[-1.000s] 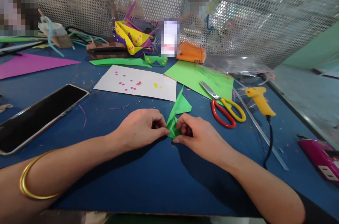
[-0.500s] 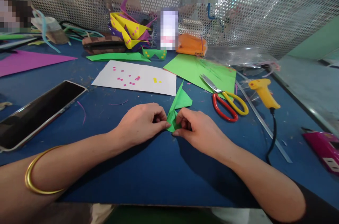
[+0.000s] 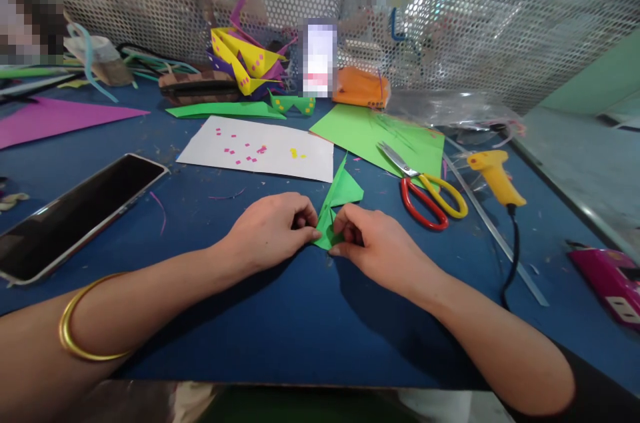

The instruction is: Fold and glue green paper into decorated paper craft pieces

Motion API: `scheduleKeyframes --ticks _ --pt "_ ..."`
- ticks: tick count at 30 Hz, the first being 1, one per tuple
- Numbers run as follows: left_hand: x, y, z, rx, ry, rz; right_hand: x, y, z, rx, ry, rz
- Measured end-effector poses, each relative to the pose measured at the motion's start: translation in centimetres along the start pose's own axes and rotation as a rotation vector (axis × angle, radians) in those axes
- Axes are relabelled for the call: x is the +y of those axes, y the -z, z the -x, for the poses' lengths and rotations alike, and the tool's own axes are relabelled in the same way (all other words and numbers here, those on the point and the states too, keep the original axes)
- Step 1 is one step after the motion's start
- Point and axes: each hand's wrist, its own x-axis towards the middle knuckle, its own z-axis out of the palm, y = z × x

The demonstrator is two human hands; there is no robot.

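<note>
A folded green paper piece [image 3: 345,188] with pointed flaps lies on the blue table between my hands. My left hand [image 3: 275,229] pinches its near left edge between thumb and fingers. On the other side, my right hand [image 3: 367,236] has thumb and fingertips closed on the near right edge. My fingers cover part of the paper's lower end. Just beyond it is a white sheet [image 3: 270,169] with small pink and yellow paper bits. To the right, scissors [image 3: 425,193] with one red and one yellow handle rest partly on a light green sheet [image 3: 345,123].
A phone [image 3: 85,216] lies at left, near a purple sheet [image 3: 60,119]. Yellow and purple folded paper shapes [image 3: 245,63] stand at the back by a brown pouch [image 3: 197,86]. A yellow glue gun [image 3: 497,176], its cord and a magenta power strip [image 3: 607,283] are on the right.
The view has shifted slightly. Both hands stay at the green paper with almost the same grip, and the paper has hardly moved.
</note>
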Motion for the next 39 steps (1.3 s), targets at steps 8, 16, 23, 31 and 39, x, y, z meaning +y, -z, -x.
scheduleKeyframes --ticks 8,16,23,31,39 --pt "-0.5 0.4 -0.1 -0.028 -0.040 0.075 0.2 -0.4 0.6 0.183 0.693 0.281" --pt "-0.2 0.4 -0.2 -0.017 -0.025 0.048 -1.3 -0.4 2.1 0.091 0.760 0.548" --pt "0.0 -0.1 -0.2 0.008 0.047 0.005 -1.5 -0.4 3.0 0.087 0.720 0.479" --pt "-0.1 -0.4 -0.2 0.024 0.018 -0.011 -1.1 0.5 3.1 0.053 0.652 0.359" --pt "-0.1 0.1 0.3 -0.036 -0.043 0.066 0.3 1.5 1.8 0.185 0.611 0.140"
